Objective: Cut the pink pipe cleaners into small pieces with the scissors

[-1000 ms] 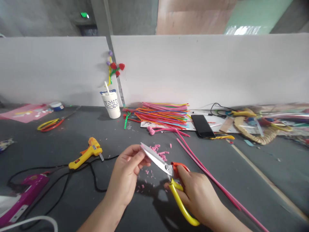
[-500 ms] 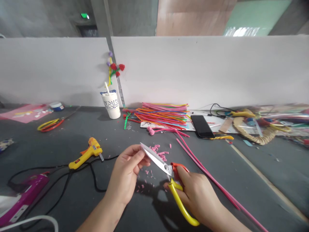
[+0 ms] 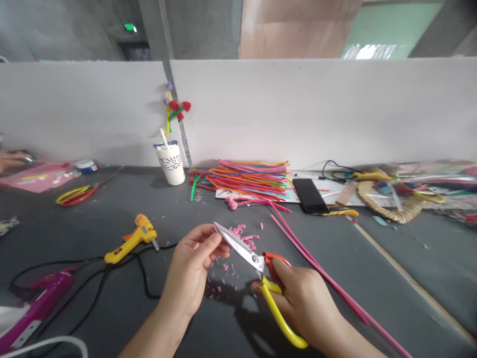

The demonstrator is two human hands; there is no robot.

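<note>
My right hand [image 3: 298,293] is wrapped round the red and yellow handles of a pair of scissors [image 3: 240,247], with the blades nearly together and pointing up and left. Thumb and fingers of my left hand [image 3: 196,258] are pinched at the blade tips. A trace of a small pink piece [image 3: 215,226] shows there, mostly hidden by fingers and blade. Behind the blades lies a heap of short pink pipe cleaner cuttings [image 3: 250,241], with finer bits scattered below. Long pink pipe cleaners [image 3: 316,267] stretch past my right hand.
A yellow glue gun [image 3: 132,241] and its black cord lie left, near a purple power strip [image 3: 40,308]. Behind are a white cup [image 3: 170,164], a pipe cleaner bundle [image 3: 249,179] and a phone [image 3: 310,195]. Another person's hand [image 3: 13,159] is at the far left.
Another person's hand has come in at the far left edge. The view has shifted slightly; my hands and the scissors keep nearly the same pose.
</note>
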